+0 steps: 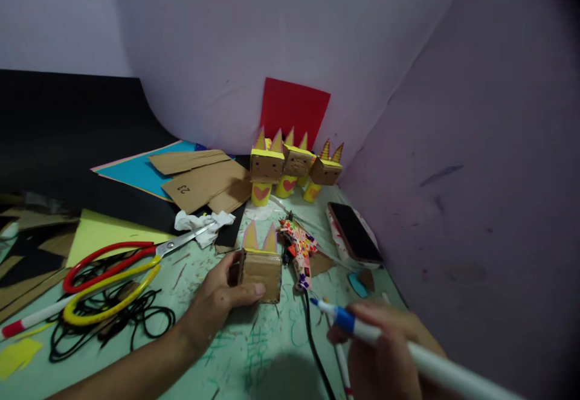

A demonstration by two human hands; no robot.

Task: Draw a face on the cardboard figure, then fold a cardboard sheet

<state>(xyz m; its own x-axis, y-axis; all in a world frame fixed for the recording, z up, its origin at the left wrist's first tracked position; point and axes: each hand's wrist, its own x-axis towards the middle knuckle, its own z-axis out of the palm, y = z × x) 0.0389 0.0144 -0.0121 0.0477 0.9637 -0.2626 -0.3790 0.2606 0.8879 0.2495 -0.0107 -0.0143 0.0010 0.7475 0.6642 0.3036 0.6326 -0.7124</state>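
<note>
My left hand point(222, 294) grips a small square cardboard head point(260, 270) just above the table, thumb across its plain front and fingers behind its left side. Two pointed ears point(260, 238) with pink edges stand on its top, above a thin yellow strip. At the lower right, my right hand point(385, 345) holds a white marker point(367, 332) with a blue collar and bare blue tip, which points left toward the cardboard head without touching it. A colourful patterned glue gun point(301, 255) lies just right of the head, its black cord running toward the front.
Several finished cardboard figures point(267, 167) stand at the back before a red sheet point(294, 107). Red-and-yellow scissors point(156, 258), tangled black cord point(113, 318) and cardboard pieces point(208, 185) lie left. A phone point(353, 231) rests right, beside the wall. Another marker point(343, 367) lies near my right hand.
</note>
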